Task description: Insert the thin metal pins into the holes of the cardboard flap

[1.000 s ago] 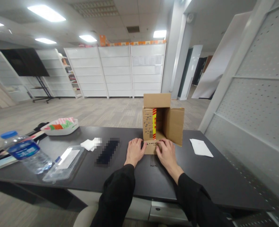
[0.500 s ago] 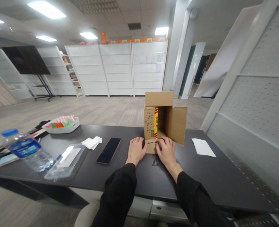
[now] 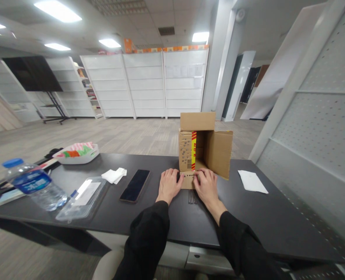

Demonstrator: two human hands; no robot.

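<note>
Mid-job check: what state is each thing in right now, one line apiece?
Cardboard box: open
Lower flap: folded outward
Left hand: on the lower flap
Right hand: on the lower flap, fingers bent
Thin rods: lying side by side
Phone: flat, screen dark
Bottle: capped
Plastic case: looks shut
White sheet: lying flat
Basket: holding colourful packets
Television: screen dark
Ceiling lights: lit

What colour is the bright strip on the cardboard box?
The strip is yellow with red markings, striped towards both ends; the head view shows it best.
</note>
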